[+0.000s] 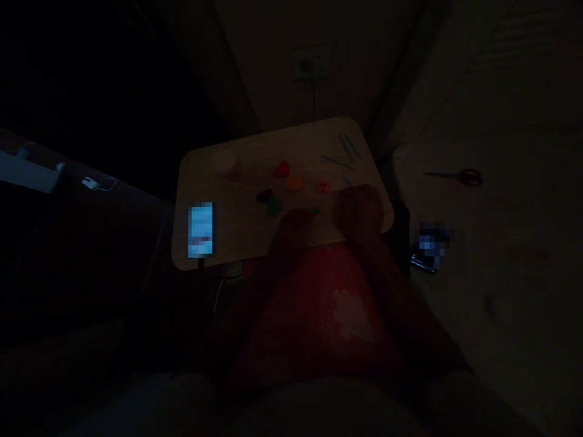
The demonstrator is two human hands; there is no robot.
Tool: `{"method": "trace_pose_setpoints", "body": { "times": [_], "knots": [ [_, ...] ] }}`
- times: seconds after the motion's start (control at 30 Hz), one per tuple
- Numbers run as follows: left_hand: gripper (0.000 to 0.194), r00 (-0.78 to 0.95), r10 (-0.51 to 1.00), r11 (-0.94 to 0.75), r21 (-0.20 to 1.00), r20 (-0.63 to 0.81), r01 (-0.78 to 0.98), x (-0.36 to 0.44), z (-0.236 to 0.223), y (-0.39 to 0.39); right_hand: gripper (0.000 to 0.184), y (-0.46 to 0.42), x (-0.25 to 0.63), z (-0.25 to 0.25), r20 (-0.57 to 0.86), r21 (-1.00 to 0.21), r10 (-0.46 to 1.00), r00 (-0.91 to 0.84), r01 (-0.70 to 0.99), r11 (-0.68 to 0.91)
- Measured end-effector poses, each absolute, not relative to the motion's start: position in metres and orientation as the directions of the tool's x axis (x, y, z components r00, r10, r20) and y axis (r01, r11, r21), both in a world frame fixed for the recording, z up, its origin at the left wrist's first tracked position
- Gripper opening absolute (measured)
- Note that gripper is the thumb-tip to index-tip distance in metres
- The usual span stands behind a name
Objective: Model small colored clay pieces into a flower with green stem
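Note:
The picture is very dark. My left hand [294, 227] rests at the near side of a small wooden table [246, 237], fingers closed, with a small green piece [316, 210] at its fingertips. To its right, my right hand [363, 212] is curled up on the tabletop; whatever may be inside it is hidden. Soft-looking lumps lie beyond the left hand: green [274, 207], dark purple [263, 196], orange [294, 182] and red [282, 169]. A coral-coloured piece [323, 186] sits between the hands, slightly farther back. Thin bluish sticks [337, 162] lie beyond my right hand.
A pale tub [225, 164] stands at the table's back left, and a lit phone [200, 230] is at the left edge. On the pale surface to the right are scissors [455, 176] and a dark shiny object [428, 249]. A wall socket [312, 62] is behind.

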State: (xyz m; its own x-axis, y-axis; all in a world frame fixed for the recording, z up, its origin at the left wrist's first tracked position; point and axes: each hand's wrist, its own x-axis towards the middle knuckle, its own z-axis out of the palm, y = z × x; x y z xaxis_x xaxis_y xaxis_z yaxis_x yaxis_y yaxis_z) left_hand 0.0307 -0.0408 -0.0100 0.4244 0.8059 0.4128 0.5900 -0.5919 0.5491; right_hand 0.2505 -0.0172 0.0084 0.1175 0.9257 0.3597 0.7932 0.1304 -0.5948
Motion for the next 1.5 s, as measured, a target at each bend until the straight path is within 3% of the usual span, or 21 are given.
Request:
{"method": "trace_pose_setpoints", "body": {
  "times": [0.17,0.5,0.67,0.9,1.07,1.33,1.5],
  "knots": [
    [0.052,0.524,0.784,-0.62,0.469,0.334,0.629,0.035,-0.014,-0.041,0.038,-0.011,0.265,0.017,0.281,-0.509,0.925,0.256,0.857,-0.083],
    [0.066,0.574,0.776,-0.622,0.468,0.261,0.628,0.037,-0.019,-0.039,0.024,0.003,0.261,0.01,0.165,-0.406,0.958,0.234,0.901,-0.15],
    [0.064,0.572,0.776,-0.617,0.501,0.264,0.606,0.034,-0.019,-0.042,0.033,0.004,0.261,0.014,0.114,-0.342,0.969,0.221,0.924,-0.171],
    [0.054,0.473,0.837,-0.54,0.559,0.276,0.629,0.038,-0.02,-0.041,0.033,0.004,0.262,0.023,0.003,-0.254,0.994,0.109,0.961,-0.105],
    [0.045,0.428,0.864,-0.494,0.61,0.265,0.62,0.039,-0.027,-0.038,0.035,0.002,0.261,0.017,0.036,-0.21,0.996,0.087,0.975,-0.078],
    [0.044,0.461,0.822,-0.567,0.563,0.335,0.602,0.032,-0.026,-0.041,0.033,-0.002,0.263,0.02,0.036,-0.299,0.994,0.102,0.95,-0.087],
    [0.041,0.362,0.846,-0.533,0.618,0.39,0.578,0.033,-0.016,-0.04,0.028,-0.002,0.274,0.031,0.216,-0.467,0.964,0.154,0.884,-0.036]
  ]
}}
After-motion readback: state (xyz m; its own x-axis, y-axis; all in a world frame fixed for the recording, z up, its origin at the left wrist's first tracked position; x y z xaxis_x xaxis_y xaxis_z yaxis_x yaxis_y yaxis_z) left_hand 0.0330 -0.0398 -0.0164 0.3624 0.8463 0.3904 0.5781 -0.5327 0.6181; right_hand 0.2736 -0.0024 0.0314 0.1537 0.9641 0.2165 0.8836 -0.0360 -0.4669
